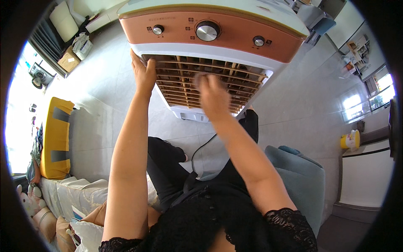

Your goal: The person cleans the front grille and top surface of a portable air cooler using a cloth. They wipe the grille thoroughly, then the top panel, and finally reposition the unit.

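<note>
Partly cropped along its top, the air cooler (pixel 235 40) stands on the floor (pixel 294 101). The left hand (pixel 145 77), half curled, clasps the cooler's left side, thumb forward, fingertips partly hidden. The right hand (pixel 214 95), motion-blurred with fingers bent, is at the cooler's grille (pixel 174 89); whether it holds anything cannot be told. Below the cooler, a black cord (pixel 204 145) shows, both ends hidden.

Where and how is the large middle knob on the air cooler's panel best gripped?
Probably best by the dark rim of the large knob, pinching opposite edges, coming from the person's side. It is round, stands out from the orange-brown panel and is uncovered; the left hand and blurred right hand are lower, at the grille.
</note>
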A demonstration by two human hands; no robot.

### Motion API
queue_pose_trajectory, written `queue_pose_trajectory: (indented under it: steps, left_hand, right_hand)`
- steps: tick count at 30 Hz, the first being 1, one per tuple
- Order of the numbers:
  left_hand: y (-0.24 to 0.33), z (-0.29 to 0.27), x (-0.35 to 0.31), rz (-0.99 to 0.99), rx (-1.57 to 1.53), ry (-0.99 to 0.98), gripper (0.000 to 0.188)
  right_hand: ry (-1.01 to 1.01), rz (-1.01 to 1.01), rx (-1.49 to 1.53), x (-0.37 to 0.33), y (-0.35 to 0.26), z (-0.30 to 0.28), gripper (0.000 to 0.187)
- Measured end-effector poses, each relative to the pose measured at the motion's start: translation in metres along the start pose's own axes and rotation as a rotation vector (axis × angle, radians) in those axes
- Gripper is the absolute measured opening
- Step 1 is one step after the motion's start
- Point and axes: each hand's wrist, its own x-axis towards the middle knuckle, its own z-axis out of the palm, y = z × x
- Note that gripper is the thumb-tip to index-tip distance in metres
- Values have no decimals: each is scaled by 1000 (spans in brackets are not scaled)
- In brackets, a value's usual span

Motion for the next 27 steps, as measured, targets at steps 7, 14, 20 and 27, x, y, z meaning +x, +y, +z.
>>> queue_pose_trajectory:
  steps: [7,14,20,27]
  left_hand:
    - [-3,-4,2,3,-4,-5,82]
    - [2,-5,3,15,23,-15,83]
    - [-5,10,4,25,60,49,85]
    - [-10,-1,4,29,49,36,85]
  right_hand:
    - [-95,32,70,31,-46,31,35]
    - [-329,-1,67,39,-30,-23,25]
    - [-282,113,-8,45,-49,7,24]
    - [-403,-78,-124,6,9,-42,70]
